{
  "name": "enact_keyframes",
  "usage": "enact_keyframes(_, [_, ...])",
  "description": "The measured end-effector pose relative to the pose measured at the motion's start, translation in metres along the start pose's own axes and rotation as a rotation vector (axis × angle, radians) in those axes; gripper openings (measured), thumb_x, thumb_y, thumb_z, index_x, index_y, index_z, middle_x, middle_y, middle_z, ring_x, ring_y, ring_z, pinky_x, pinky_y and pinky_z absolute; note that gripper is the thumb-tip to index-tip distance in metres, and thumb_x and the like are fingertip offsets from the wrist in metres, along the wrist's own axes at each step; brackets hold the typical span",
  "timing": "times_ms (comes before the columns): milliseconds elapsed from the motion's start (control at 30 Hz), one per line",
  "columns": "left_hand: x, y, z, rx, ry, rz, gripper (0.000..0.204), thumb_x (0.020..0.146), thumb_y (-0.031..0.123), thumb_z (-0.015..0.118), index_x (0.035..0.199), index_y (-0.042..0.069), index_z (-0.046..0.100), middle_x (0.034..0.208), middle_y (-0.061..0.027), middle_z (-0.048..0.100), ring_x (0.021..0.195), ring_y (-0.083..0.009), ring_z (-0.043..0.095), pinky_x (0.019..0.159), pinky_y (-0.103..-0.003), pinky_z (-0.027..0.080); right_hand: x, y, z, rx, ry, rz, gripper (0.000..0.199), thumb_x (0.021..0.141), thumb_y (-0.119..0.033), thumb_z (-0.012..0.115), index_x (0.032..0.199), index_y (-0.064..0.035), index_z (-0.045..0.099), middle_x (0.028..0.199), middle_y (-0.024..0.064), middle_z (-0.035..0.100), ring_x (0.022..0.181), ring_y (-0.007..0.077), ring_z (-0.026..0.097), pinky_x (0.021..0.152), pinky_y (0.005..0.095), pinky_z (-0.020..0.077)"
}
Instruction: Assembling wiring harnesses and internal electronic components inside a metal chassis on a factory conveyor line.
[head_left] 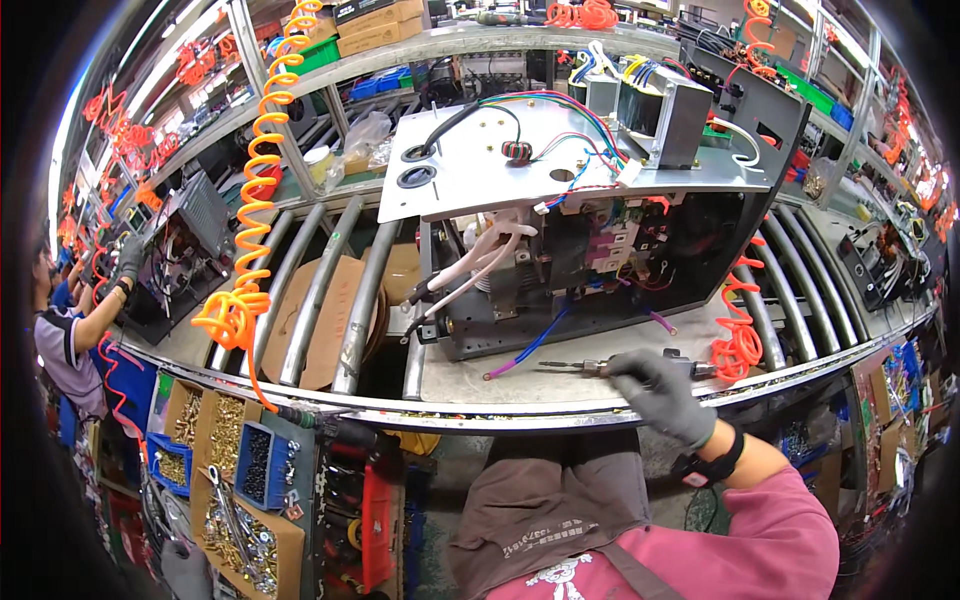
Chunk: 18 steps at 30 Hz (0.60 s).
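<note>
Right hand (660,393): your grey-gloved hand lies over the rear body of the pneumatic screwdriver (610,368); fingers curled around it, holding it; a black wrist strap sits behind the glove
Left hand: not in the picture; you cannot tell its state
Tool position: the pneumatic screwdriver lies almost flat on the grey bench plate (520,385), bit pointing to your left, just in front of the open machine chassis (600,260)
Tool handling: judged rigid, metal, fairly dense for its bulk; the bare shaft looks smooth and likely slippery; take it at the thick rear barrel, where your hand is now; the orange coiled air hose (738,330) beside it is springy and will likely tug back
Chassis: sheet-metal frame, black side panel, pale top plate; likely heavy and stiff, edges probably sharp
Wiring: blue, red, violet leads and 2 white tubes hang loose at the front; soft, easy to snag
Transformer (668,110): blocky, metallic, on top of the chassis
Rollers (320,290): smooth steel tubes to the left of the chassis
Parts bins (230,440): brass-coloured screws, small and loose
</note>
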<state>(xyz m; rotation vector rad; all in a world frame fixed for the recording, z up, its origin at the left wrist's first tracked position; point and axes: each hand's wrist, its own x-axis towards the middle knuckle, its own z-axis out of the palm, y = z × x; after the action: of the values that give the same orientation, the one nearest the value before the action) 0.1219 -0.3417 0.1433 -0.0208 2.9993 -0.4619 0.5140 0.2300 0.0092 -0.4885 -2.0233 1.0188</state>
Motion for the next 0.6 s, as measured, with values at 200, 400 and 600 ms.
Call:
enact_keyframes(200, [-0.129, 0.223, -0.017, -1.47, -0.416, 0.795, 0.064, 0.069, 0.003, 0.068, 0.129, 0.007, 0.045, 0.082, -0.0048, 0.062, 0.064, -0.014, 0.063, 0.063, -0.026, 0.053, -0.006, -0.046, 0.077, 0.505, -0.618, 0.227, 0.035, 0.102, -0.026, 0.05, 0.131, -0.0055, 0.049, 0.113, 0.0115, 0.061, 0.104, 0.0155, 0.057, 0.09, 0.0305, 0.0471])
enact_keyframes(400, [-0.178, 0.432, -0.03, -1.103, -0.694, 1.44, 0.044, 0.086, 0.011, 0.066, 0.127, 0.003, 0.051, 0.105, -0.0046, 0.056, 0.089, -0.0115, 0.057, 0.076, -0.026, 0.05, -0.008, -0.05, 0.074, 0.483, -0.301, 0.496, 0.052, 0.104, -0.045, 0.039, 0.141, -0.0086, 0.04, 0.107, 0.0067, 0.059, 0.095, 0.0154, 0.058, 0.081, 0.0291, 0.0494])
enact_keyframes(600, [-0.16, 0.481, -0.011, -1.108, -0.284, 1.631, 0.046, 0.084, 0.015, 0.066, 0.127, 0.002, 0.053, 0.111, -0.0135, 0.06, 0.091, -0.0199, 0.062, 0.079, -0.031, 0.05, 0.006, -0.024, 0.08, 0.278, -0.014, 0.54, 0.035, 0.103, -0.03, 0.046, 0.127, -0.0058, 0.056, 0.071, -0.0002, 0.051, 0.06, 0.0059, 0.046, 0.054, 0.0252, 0.0403])
